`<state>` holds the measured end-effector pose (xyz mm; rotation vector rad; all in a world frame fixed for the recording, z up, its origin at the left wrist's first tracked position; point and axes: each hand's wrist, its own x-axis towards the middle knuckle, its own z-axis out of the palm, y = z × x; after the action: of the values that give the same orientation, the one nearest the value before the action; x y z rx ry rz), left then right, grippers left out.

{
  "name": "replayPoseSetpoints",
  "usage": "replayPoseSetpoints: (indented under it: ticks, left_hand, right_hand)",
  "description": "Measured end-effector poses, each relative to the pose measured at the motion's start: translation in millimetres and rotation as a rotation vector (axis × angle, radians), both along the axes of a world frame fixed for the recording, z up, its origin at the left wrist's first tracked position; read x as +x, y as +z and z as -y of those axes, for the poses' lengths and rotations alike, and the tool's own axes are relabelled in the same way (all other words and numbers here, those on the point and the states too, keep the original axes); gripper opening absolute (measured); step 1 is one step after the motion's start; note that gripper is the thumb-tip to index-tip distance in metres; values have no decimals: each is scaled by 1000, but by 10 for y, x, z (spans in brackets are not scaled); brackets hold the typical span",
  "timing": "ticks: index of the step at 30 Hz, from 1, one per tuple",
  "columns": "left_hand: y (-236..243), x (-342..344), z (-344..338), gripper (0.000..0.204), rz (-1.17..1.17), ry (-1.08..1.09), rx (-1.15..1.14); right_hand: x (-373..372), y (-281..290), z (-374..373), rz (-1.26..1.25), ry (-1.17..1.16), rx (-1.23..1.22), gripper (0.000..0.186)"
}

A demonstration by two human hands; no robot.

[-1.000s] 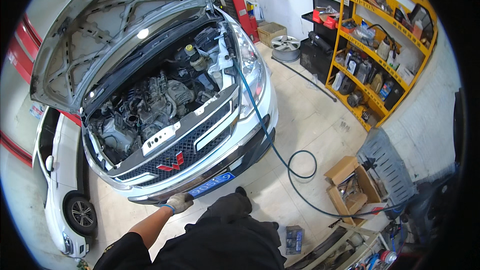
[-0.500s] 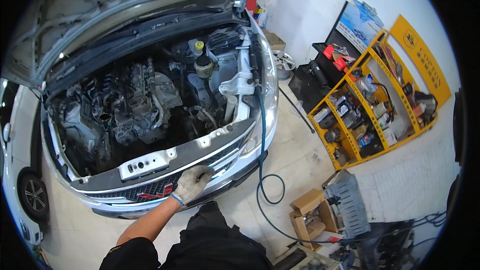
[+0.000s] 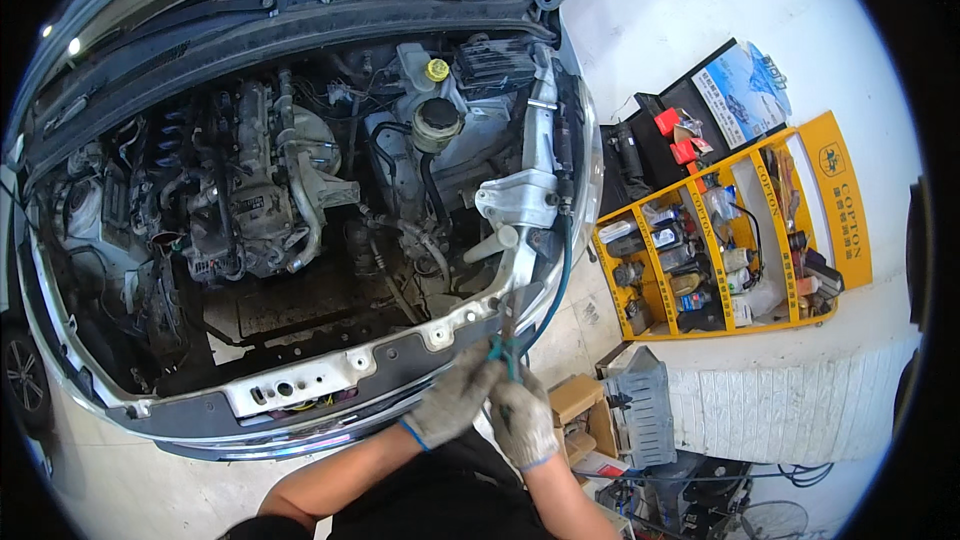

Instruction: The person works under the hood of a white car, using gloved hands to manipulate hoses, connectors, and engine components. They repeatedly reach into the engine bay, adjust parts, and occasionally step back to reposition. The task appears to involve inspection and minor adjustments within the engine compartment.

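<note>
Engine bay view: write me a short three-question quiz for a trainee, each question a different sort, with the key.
1. Fill in the colour: The left hand and the right hand meet at a tool with a ____ handle.
2. Choose: Which storage piece stands to the right of the car in the picture? A) a red wheeled cart; B) a yellow shelf rack; C) a glass cabinet.
3. True or false: The left hand is bare.

Key: 1. teal-green. 2. B. 3. False; it wears a pale glove.
</note>
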<state>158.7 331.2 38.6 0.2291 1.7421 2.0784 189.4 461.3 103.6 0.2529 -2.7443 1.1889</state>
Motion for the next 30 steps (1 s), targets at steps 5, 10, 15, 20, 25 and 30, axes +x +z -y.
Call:
replayPoseSetpoints:
  ticks: [5,10,15,20,25,30]
  left_hand:
    - [-226,-731,642,51,-85,-169,-595]
    - [-418,-1325,895,52,265,62,-535]
    - [-1244,-1847,712,60,557,50,-361]
    - [-1664,-2046,552,69,874,298,249]
    - [-1726,-2146,286,93,840,390,131]
    - [-1740,-2230,146,123,863,408,73]
  right_hand:
    - [-862,-548,129,289,136,138,23]
    - [-1632,-809,251,490,35,191,39]
    - [-1909,-1994,-402,837,-56,-745,46]
    - [-2026,-2177,-529,941,-165,-794,42]
    - [-1939,-2398,-714,904,-77,-558,26]
    - [-2062,-2141,-691,832,169,166,25]
